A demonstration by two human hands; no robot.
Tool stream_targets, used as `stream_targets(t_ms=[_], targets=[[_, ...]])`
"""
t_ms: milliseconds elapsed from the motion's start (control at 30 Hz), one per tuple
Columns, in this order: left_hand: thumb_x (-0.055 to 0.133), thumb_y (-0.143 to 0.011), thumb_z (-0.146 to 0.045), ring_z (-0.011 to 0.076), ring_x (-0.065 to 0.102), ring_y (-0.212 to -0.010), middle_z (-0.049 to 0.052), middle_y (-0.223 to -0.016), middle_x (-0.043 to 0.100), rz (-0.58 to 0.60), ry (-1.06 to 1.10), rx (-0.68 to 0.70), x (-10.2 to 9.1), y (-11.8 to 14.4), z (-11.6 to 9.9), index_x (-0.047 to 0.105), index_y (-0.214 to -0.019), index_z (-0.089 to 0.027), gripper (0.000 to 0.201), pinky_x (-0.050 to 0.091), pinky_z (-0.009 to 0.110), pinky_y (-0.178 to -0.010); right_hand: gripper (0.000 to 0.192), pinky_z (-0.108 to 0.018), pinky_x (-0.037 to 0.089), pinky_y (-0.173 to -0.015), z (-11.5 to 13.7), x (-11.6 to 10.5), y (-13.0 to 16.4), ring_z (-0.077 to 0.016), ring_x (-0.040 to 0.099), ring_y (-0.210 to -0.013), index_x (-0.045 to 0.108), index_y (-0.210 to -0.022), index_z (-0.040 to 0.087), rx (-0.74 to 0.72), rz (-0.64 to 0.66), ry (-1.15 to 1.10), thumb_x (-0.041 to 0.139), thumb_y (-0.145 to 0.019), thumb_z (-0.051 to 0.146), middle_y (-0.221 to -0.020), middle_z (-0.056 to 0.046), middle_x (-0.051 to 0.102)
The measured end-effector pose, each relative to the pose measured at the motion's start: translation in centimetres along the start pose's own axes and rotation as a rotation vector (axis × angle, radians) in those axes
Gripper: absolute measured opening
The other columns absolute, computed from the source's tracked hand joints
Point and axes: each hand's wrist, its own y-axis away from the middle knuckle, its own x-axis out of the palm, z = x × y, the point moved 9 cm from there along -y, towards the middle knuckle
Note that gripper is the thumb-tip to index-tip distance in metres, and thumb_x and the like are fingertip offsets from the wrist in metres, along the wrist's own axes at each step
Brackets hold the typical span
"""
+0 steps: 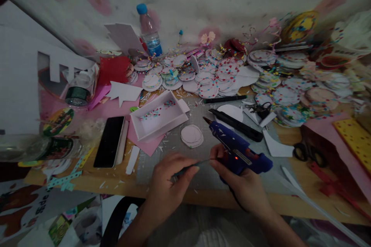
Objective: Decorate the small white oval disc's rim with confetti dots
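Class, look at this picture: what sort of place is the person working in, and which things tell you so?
Probably a home craft table. The right hand holds a blue plastic glue gun, heaps of round confetti-patterned paper discs cover the wooden tabletop, and black-handled scissors lie nearby.

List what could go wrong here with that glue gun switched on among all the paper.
1. The blue glue gun in the right hand shows a lit red light; its nozzle points toward the paper circle, so drips could mar it.
2. The left hand pinches a thin stick close to the gun: burnt fingers seem possible.
3. The phone lies nearby among scraps; stray glue might reach it.
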Motion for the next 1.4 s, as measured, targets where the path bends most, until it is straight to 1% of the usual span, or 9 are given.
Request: stream_targets(t_ms=[133,267,500,667,767,933,1133,1267,1400], targets=[[0.064,-0.085,-0.019,0.0158,0.065,-0.074,0.002,-0.079,0.071,0.016,0.04,-0.02,0.0,0.0,0.0,0.075,-0.092,-0.022,0.013,0.052,0.026,-0.069,0.019,-0.025,0.044,-0.054,0.4,0.2,-0.1,-0.0134,0.052,-0.065,0.054,-0.077,0.023,-0.056,0.036,-0.01,0.068,-0.075,0.036,-0.082,-0.002,0.06],[0.064,-0.085,-0.02,0.0159,0.065,-0.073,0.002,-0.078,0.071,0.039,0.066,-0.048,0.2,0.0,0.1,0.075,-0.092,-0.023,0.013,0.052,0.027,-0.069,0.021,-0.025,0.042,-0.05,0.0,0.2,0.0,-0.0126,0.049,-0.06,0.054,-0.075,0.023,-0.025,0.049,-0.012,0.068,-0.074,0.038,-0.076,-0.001,0.059],[0.064,-0.086,-0.021,0.0159,0.065,-0.075,0.002,-0.079,0.07,0.043,0.047,-0.025,0.3,0.2,-0.1,0.075,-0.095,-0.022,0.014,0.05,0.026,-0.069,0.024,-0.024,0.04,-0.048,0.1,0.2,0.2,-0.0112,0.048,-0.058,0.052,-0.076,0.022,0.003,0.021,-0.049,0.07,-0.073,0.038,-0.076,-0.001,0.059],[0.064,-0.086,-0.021,0.0161,0.065,-0.076,0.003,-0.08,0.07,0.017,0.031,0.015,0.1,0.2,-0.3,0.074,-0.097,-0.023,0.016,0.05,0.026,-0.069,0.028,-0.025,0.044,-0.053,0.5,-0.2,0.2,-0.013,0.052,-0.062,0.052,-0.076,0.022,-0.013,-0.032,-0.049,0.072,-0.071,0.04,-0.074,-0.001,0.058],[0.063,-0.086,-0.021,0.0165,0.065,-0.075,0.003,-0.079,0.071,0.011,0.03,0.025,0.0,0.1,-0.5,0.074,-0.097,-0.023,0.016,0.051,0.027,-0.068,0.029,-0.026,0.046,-0.055,0.5,-0.1,0.1,-0.014,0.054,-0.064,0.052,-0.076,0.022,-0.005,-0.025,-0.061,0.072,-0.07,0.041,-0.075,-0.002,0.06],[0.064,-0.086,-0.021,0.0163,0.065,-0.077,0.002,-0.081,0.071,-0.003,0.044,0.009,-0.1,0.0,-0.5,0.075,-0.096,-0.024,0.015,0.052,0.027,-0.071,0.028,-0.025,0.044,-0.054,-0.2,0.1,0.1,-0.0132,0.054,-0.063,0.051,-0.075,0.023,0.015,0.039,-0.14,0.073,-0.071,0.038,-0.075,0.0,0.06],[0.064,-0.086,-0.019,0.0145,0.065,-0.079,0.001,-0.083,0.071,-0.019,0.053,0.024,-0.3,0.1,-0.4,0.074,-0.096,-0.024,0.015,0.051,0.024,-0.072,0.023,-0.024,0.042,-0.058,-1.6,-0.4,0.2,-0.0129,0.054,-0.07,0.053,-0.081,0.022,0.016,0.031,-0.189,0.072,-0.075,0.034,-0.082,0.0,0.059],[0.064,-0.086,-0.019,0.0137,0.064,-0.077,0.001,-0.082,0.07,-0.001,0.066,0.016,-0.2,0.2,-0.3,0.074,-0.097,-0.024,0.016,0.051,0.024,-0.074,0.02,-0.024,0.044,-0.062,-0.9,-0.2,0.1,-0.0132,0.055,-0.074,0.054,-0.08,0.023,-0.014,0.023,-0.152,0.071,-0.076,0.032,-0.083,0.0,0.059],[0.065,-0.085,-0.018,0.0133,0.064,-0.077,0.001,-0.082,0.07,-0.005,0.063,0.023,-0.2,0.2,-0.3,0.075,-0.097,-0.024,0.016,0.051,0.023,-0.073,0.022,-0.023,0.045,-0.06,-0.2,0.5,0.2,-0.0117,0.052,-0.068,0.052,-0.079,0.023,0.006,0.072,-0.176,0.072,-0.075,0.031,-0.079,0.001,0.058]])
